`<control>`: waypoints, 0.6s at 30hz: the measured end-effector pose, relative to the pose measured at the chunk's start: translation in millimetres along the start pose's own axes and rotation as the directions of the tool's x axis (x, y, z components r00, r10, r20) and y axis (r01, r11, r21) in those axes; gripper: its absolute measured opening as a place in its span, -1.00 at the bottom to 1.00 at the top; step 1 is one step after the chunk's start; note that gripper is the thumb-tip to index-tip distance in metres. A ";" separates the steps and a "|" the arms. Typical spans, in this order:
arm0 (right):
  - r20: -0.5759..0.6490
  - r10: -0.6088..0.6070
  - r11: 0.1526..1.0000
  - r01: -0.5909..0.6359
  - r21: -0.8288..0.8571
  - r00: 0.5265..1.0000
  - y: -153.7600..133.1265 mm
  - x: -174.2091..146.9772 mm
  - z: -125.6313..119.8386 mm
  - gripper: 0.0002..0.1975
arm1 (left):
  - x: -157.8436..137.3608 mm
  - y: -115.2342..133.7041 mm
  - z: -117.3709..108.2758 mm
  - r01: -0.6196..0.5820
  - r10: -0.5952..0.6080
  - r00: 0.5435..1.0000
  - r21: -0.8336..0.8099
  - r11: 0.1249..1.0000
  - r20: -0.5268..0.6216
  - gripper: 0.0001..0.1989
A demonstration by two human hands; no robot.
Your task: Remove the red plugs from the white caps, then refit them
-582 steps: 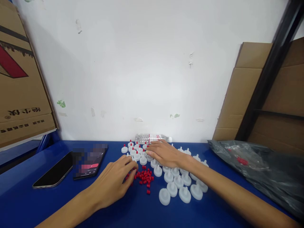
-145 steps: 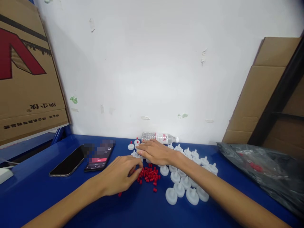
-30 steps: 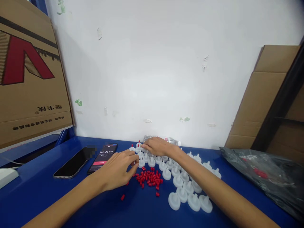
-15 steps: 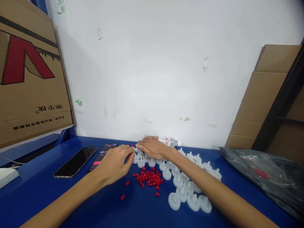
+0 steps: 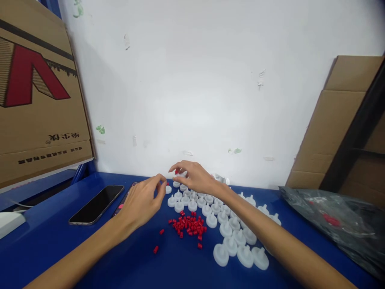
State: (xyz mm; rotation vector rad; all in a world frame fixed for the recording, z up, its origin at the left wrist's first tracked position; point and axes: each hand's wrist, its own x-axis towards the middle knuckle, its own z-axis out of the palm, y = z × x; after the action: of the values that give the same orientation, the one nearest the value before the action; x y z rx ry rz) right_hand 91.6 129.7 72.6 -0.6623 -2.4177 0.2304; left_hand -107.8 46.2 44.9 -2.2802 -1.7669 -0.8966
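Note:
My left hand (image 5: 146, 198) is over the left side of the table, its thumb and index fingertips brought together. Whatever may be between them is too small to make out. Just right of those fingertips stands a white disc-shaped piece (image 5: 168, 190) with a red tip. My right hand (image 5: 194, 176) hovers over the back of the group, thumb and index finger apart. Something red (image 5: 177, 171) shows between these fingers; whether they touch it is unclear. White discs with stems (image 5: 211, 220) spread beneath and beside the right forearm. In front lies a pile of small red caps (image 5: 192, 225).
Two phones, one black (image 5: 96, 204) and one partly behind my left hand (image 5: 120, 204), lie at left. A clear bottle (image 5: 221, 178) lies by the wall. A grey plastic bag (image 5: 331, 224) is at right. A cardboard box (image 5: 45, 116) stands at left.
My right hand has lifted and its thumb and index finger have parted, uncovering white discs. My left hand has drawn slightly left and up, away from the red-tipped disc.

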 end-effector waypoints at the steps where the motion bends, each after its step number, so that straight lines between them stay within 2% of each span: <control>1: 0.030 -0.028 0.999 0.027 0.025 0.999 -6.6 -0.2 -1.6 -0.66 | -0.2 0.5 0.1 0.011 -0.011 1.000 -0.009 1.000 -0.005 -0.77; 3: 0.095 -0.090 0.995 0.085 0.059 0.991 -19.7 -1.1 -4.0 -0.50 | -0.7 1.0 0.5 0.025 -0.025 1.000 -0.024 0.999 -0.005 -0.75; 5: 0.138 -0.140 0.989 0.132 0.060 0.981 -30.4 -2.1 -5.2 -0.41 | -1.1 0.7 0.6 0.019 -0.019 1.000 -0.027 0.999 0.011 -0.70; 8: 0.148 -0.173 0.984 0.166 0.063 0.974 -38.3 -2.7 -5.1 -0.40 | -1.2 -1.0 -0.8 -0.011 0.012 1.000 -0.053 0.999 0.028 -0.66; 12: 0.121 -0.190 0.980 0.181 0.083 0.974 -37.9 -2.5 -4.1 -0.38 | 0.0 -2.9 -2.4 0.003 -0.005 1.000 -0.176 0.984 -0.011 -0.66; 15: 0.138 -0.200 0.978 0.191 0.078 0.970 -32.8 -2.0 -4.4 -0.46 | 2.4 -3.5 -0.2 0.022 -0.026 1.000 -0.267 0.963 -0.009 -0.60; 18: 0.108 -0.215 0.973 0.222 -0.056 0.971 -19.1 -2.0 -7.0 -0.67 | 6.4 -5.6 1.0 0.062 -0.063 0.998 -0.371 0.927 0.010 -0.57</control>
State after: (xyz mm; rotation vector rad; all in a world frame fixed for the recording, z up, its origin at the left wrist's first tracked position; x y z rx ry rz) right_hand 89.5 112.3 83.1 -0.4162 -2.5817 0.0926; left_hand -111.7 53.8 45.9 -2.4453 -1.8069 -1.3476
